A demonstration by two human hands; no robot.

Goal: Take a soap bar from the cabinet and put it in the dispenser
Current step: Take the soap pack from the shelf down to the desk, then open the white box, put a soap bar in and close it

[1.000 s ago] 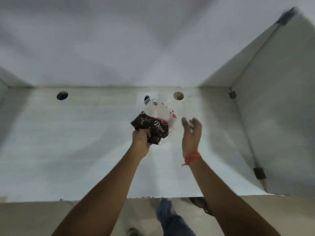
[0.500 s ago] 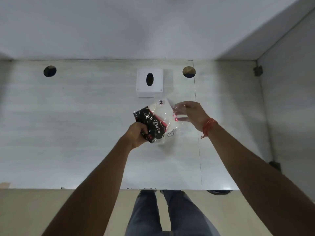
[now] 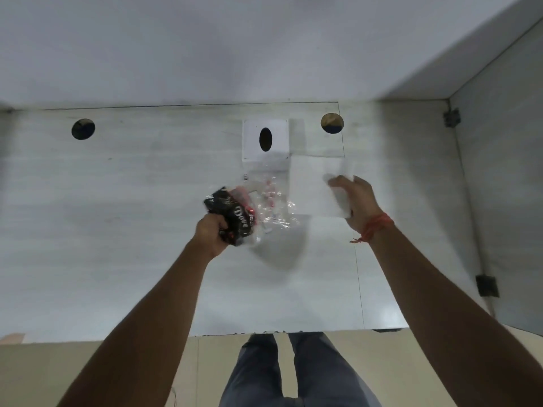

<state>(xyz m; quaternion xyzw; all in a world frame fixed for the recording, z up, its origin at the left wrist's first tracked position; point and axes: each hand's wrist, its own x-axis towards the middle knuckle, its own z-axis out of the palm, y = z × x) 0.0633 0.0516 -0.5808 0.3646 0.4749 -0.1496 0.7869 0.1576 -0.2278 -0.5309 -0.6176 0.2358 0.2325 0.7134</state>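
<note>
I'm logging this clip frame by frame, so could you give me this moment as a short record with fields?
left hand: shut on the black Dove wrapper, clear plastic trailing from it
right hand: holds a white soap bar, blurred
dispenser: white box with a dark oval slot, on the grey surface
soap bar vs dispenser: apart, bar to its right and nearer the person
holes: two round ones in the surface

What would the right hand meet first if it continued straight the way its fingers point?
Probably bare white shelf surface, then the back wall. The right hand, holding a white bar, points left of the round hole; depth unclear.
</note>
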